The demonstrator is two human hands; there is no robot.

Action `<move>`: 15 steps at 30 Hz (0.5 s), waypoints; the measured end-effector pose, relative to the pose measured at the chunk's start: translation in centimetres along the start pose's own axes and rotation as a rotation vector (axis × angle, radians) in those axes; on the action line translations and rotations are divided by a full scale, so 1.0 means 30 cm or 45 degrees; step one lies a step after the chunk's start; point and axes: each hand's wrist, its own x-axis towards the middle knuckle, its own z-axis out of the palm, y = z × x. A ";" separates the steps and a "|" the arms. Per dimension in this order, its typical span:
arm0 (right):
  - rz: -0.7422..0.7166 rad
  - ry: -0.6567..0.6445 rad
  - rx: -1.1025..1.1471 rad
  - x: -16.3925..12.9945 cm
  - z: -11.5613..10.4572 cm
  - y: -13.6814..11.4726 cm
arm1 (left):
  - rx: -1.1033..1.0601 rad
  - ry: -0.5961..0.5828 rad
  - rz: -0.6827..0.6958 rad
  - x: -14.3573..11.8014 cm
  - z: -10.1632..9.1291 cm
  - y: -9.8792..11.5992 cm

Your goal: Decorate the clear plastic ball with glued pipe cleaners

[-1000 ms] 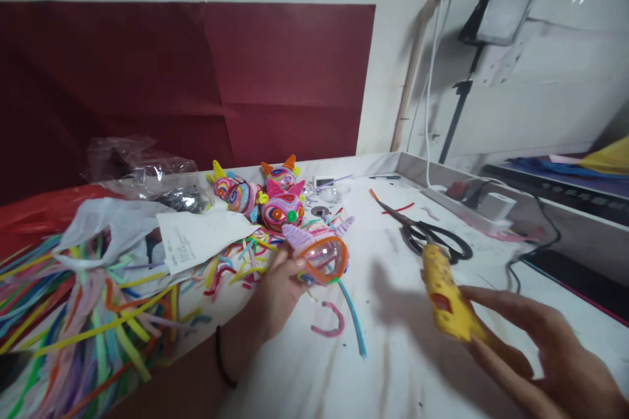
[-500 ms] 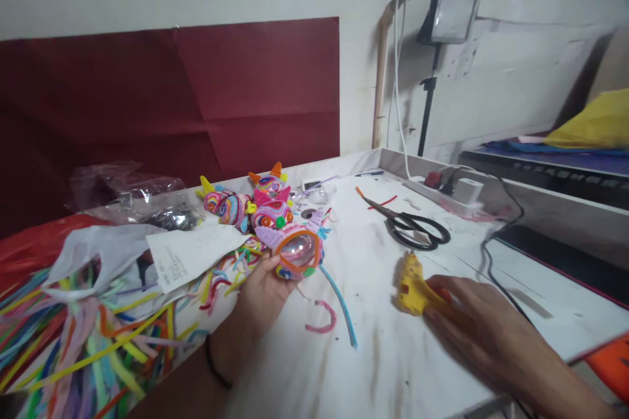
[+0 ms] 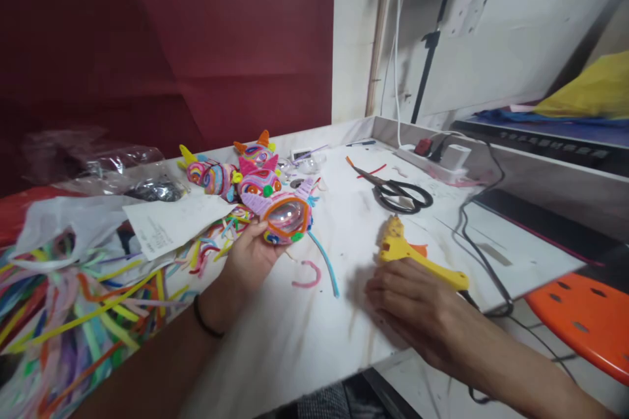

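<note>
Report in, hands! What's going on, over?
Left hand holds purple-eared craft. Right hand by yellow glue gun, grip unclear. Scissors lying just beyond it.

Thin black band (image 3: 201, 321) round left wrist (image 3: 219, 305)

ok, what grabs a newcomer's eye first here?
First, the big dark red sheet filling the upper left, and the spray of bright fuzzy stems at lower left. Then the multicoloured fuzzy figure in the left hand near the centre, and the yellow glue gun by the right hand, right of centre.
</note>
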 end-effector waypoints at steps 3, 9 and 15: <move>-0.014 -0.079 0.015 0.008 -0.007 -0.023 | 0.033 0.007 0.011 0.006 -0.009 0.002; -0.067 -0.161 -0.203 0.072 -0.012 -0.052 | 0.021 -0.010 0.024 0.001 0.001 -0.003; -0.199 -0.287 -0.575 0.201 0.039 -0.027 | -0.007 -0.065 0.063 0.002 -0.005 -0.002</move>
